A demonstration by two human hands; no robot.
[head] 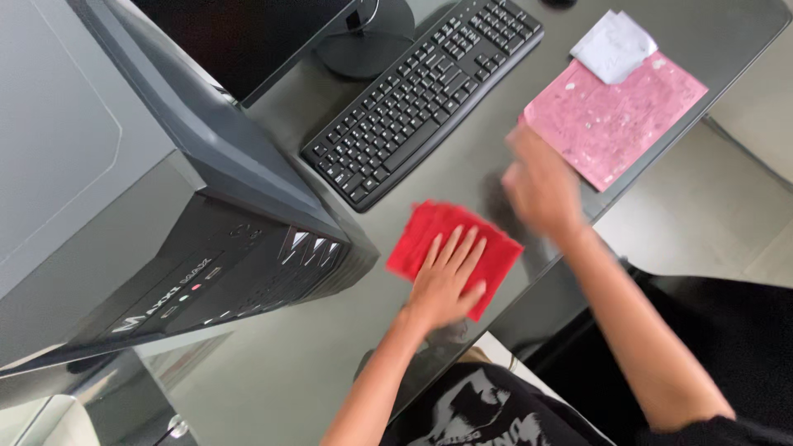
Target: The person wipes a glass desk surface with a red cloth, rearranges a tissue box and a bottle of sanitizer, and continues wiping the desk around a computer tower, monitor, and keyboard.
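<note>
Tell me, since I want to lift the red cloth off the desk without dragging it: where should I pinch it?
Probably the red cloth at its right corner, coming from the right. The left hand lies flat across its middle, and the computer tower crowds the left side, while that corner shows free on the glass desk. The right hand is blurred above it.

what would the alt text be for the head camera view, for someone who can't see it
Seen from above, a person's left hand presses flat on a red folded cloth on a dark glossy desk, while the blurred right hand hovers just beyond it. A black computer tower, black keyboard and pink speckled paper sheet surround them.
</note>
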